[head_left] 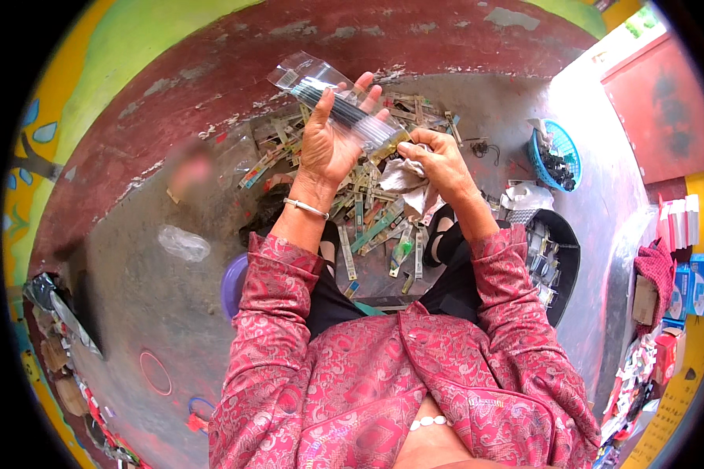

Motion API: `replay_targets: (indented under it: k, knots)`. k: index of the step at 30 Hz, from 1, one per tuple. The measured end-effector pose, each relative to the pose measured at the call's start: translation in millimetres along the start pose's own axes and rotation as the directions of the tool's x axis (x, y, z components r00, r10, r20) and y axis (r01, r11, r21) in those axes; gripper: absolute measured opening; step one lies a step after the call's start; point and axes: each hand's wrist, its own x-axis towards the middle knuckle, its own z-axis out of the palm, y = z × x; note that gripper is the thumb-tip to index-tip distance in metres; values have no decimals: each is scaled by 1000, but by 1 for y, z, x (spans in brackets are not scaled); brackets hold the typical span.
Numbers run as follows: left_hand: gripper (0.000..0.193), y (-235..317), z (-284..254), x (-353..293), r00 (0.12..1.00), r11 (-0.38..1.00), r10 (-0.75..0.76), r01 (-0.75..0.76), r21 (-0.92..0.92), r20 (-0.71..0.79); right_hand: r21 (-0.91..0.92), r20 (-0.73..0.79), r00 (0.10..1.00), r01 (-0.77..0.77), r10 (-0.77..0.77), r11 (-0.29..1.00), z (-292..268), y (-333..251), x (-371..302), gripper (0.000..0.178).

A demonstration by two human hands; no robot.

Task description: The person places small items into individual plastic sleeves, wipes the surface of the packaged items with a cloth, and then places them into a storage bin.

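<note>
In front of me my left hand (325, 150) is turned palm up, thumb laid over a clear plastic packet (350, 117), its other fingers stretched behind it. Inside the packet lie several slim rods, dark along one part and pale along another; I cannot tell their kind. At the packet's lower right end, my right hand (446, 162) pinches the yellowish edge. A crumpled white cloth (403, 177) hangs from the same right hand, below the fingers. Beneath both hands, a heap of long flat packets (379, 217) spreads over the floor between my feet.
A blue basket (575, 148) with dark things stands at the right. Closer, a black tub (572, 270) holds several clear packets. A purple container (233, 285) is by my left side, near a crumpled clear bag (184, 243). Boxes (702, 283) line the right wall.
</note>
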Motion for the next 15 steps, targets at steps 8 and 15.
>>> replay_targets:
  k: [8,15]
  knots:
    - [19,-2,-11,-4,988,875,-98,143,463,-120,-367,-111,963,191,-246,911,4,-6,-9,18]
    - [46,-8,-20,0,986,874,-91,146,462,-139,-454,38,989,145,-144,879,-16,-16,-8,25]
